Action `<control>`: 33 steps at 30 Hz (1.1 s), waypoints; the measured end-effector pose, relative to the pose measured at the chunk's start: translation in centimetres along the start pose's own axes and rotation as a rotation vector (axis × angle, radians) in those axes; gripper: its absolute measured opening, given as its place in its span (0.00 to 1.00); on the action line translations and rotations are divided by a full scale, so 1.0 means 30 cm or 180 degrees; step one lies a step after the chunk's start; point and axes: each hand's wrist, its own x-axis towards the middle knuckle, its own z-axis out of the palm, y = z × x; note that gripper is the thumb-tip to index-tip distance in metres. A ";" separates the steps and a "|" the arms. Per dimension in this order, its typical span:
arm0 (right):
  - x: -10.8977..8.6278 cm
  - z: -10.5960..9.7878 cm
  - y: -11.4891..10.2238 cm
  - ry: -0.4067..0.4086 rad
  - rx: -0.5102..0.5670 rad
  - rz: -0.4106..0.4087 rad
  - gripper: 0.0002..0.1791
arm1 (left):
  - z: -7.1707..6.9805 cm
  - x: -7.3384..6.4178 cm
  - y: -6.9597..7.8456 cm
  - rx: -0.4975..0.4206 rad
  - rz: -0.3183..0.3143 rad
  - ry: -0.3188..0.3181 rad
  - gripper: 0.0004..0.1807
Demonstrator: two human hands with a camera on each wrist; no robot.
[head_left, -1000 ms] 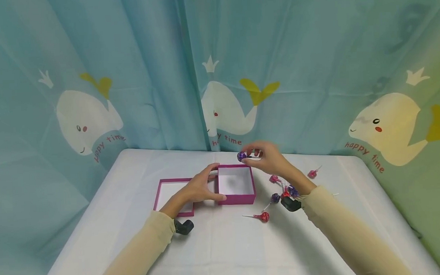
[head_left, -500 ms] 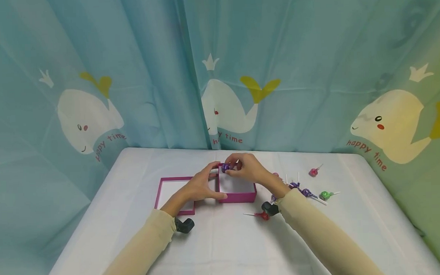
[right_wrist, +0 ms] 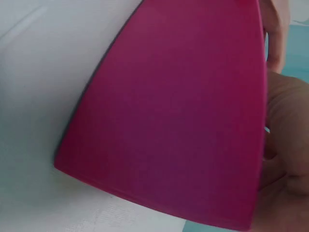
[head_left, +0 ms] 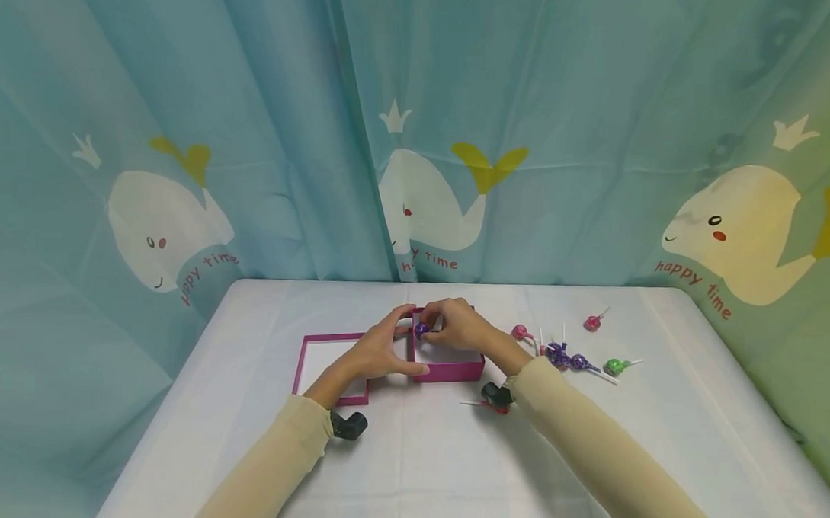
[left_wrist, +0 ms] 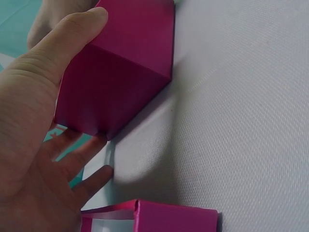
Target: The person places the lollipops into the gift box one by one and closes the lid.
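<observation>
My right grip [head_left: 452, 326] is pinching a lollipop [head_left: 420, 331] inside the box [head_left: 450, 373], left grip [head_left: 377, 350] bracing; placing is probably needing gentle release.

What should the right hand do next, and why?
Probably lower the round, purple-wrapped lollipop slightly and release it: the right hand pinches it over or inside the open, square magenta box, which the left hand grips.
</observation>
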 end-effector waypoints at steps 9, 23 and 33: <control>-0.011 0.012 -0.016 -0.0108 -0.0130 0.0049 0.11 | -0.001 -0.001 -0.004 -0.0034 0.0023 0.0018 0.63; -0.013 0.019 -0.016 -0.0252 -0.0194 0.0068 0.12 | 0.003 -0.007 0.005 0.0041 -0.0013 0.0012 0.64; -0.048 -0.008 -0.006 -0.0009 -0.0034 -0.0224 0.21 | 0.008 -0.005 -0.004 0.0072 -0.0019 0.0041 0.62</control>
